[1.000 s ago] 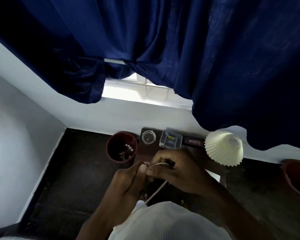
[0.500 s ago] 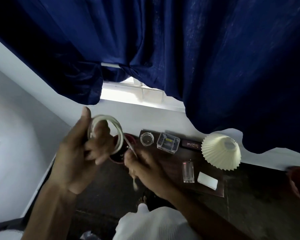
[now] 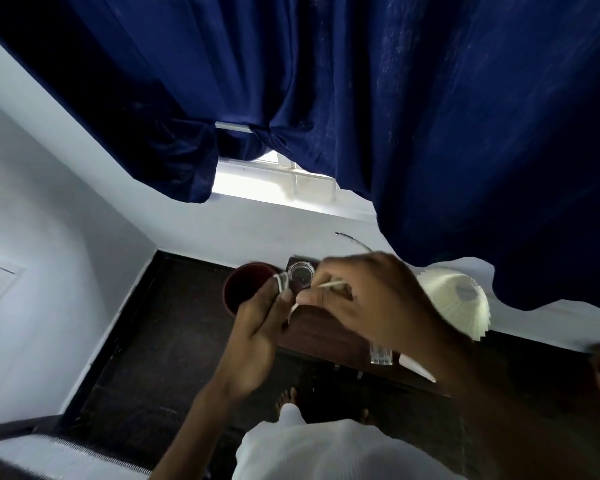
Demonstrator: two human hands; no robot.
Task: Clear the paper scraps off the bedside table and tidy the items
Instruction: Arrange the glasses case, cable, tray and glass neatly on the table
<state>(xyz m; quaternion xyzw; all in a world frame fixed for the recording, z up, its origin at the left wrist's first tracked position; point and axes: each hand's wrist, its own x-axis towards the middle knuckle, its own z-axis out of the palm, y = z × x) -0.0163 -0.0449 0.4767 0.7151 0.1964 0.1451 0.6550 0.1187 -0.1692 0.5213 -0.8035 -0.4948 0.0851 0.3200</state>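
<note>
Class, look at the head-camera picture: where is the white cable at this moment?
In the head view, centre frame, the white cable is coiled in the left hand, its loose end pinched by the right hand, above the bedside table.

I hold a thin white cord (image 3: pixel 284 284) coiled in my left grip (image 3: pixel 257 327) and pinched by my right grip (image 3: pixel 371 299), above the dark brown desk (image 3: pixel 326 336) beneath the blue curtain.

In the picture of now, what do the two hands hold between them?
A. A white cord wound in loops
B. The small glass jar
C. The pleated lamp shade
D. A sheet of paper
A: the left hand pinches white loops of cord at its fingertips, and the right hand holds the free strand; the pleated lamp shade and the glass jar stand untouched on the bedside table.
</note>
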